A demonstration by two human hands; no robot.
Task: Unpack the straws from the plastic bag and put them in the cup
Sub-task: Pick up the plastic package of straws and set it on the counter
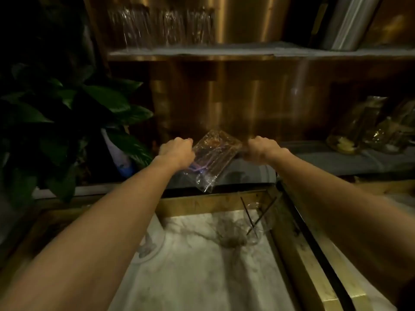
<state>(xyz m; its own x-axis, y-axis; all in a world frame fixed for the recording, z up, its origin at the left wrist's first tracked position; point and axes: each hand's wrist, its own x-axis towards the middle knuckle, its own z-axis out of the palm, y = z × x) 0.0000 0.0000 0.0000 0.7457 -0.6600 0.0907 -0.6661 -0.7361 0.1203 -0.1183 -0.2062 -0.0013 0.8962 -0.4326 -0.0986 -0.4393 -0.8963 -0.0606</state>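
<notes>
A clear plastic bag (213, 158) hangs in the air between both hands, above the far edge of the marble counter. Thin bent straws (202, 168) show through its film, purple near the lower left. My left hand (177, 150) grips the bag's left side. My right hand (258, 148) pinches its upper right corner. Below and to the right, a clear cup (258, 223) stands on the marble with two dark straws (260, 217) leaning in it.
The white marble counter (202, 265) has a brass-coloured rim (202, 203). A leafy plant (74, 122) fills the left. Glasses (161, 25) line the upper shelf. Clear bags and jars (370, 131) sit on a grey-lined shelf at right. A round glass piece (148, 245) lies by my left forearm.
</notes>
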